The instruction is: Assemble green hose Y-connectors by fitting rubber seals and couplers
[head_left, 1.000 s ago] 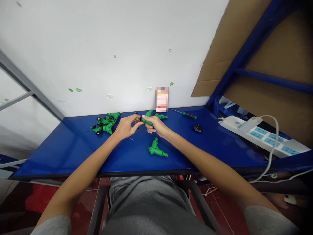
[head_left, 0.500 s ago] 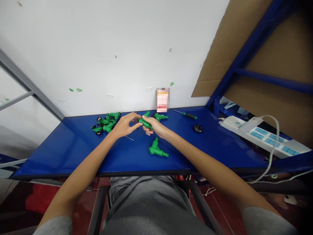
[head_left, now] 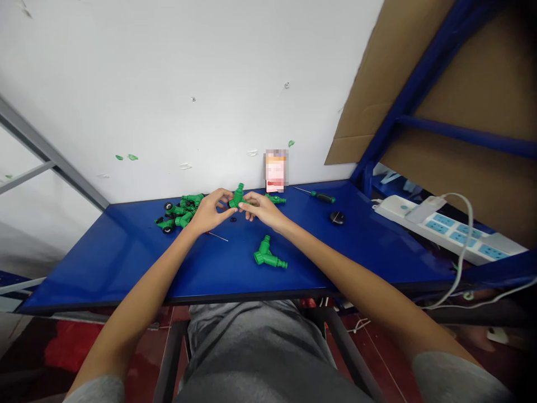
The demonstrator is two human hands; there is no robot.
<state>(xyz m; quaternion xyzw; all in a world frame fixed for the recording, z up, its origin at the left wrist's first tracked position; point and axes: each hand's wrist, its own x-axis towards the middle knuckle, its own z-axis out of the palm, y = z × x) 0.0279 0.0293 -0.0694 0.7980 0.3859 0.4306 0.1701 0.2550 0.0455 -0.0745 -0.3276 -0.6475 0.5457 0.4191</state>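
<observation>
My L hand (head_left: 213,211) & R hand (head_left: 265,212) are gripping one green fitting (head_left: 238,197) over the table (head_left: 121,254); a 2nd fitting (head_left: 265,255) is lying nearer me, btwn my forearms.

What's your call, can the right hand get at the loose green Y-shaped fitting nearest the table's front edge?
Probably yes: nothing shows between the right hand and the loose fitting, though that hand would likely need to release the held fitting first.

I found the green fitting (head_left: 238,197) I held to be smooth, slightly glossy plastic; the desk (head_left: 117,246) was smooth and glossy, the cardboard (head_left: 361,123) matt, my right sleeve (head_left: 453,375) matt cloth.
</observation>
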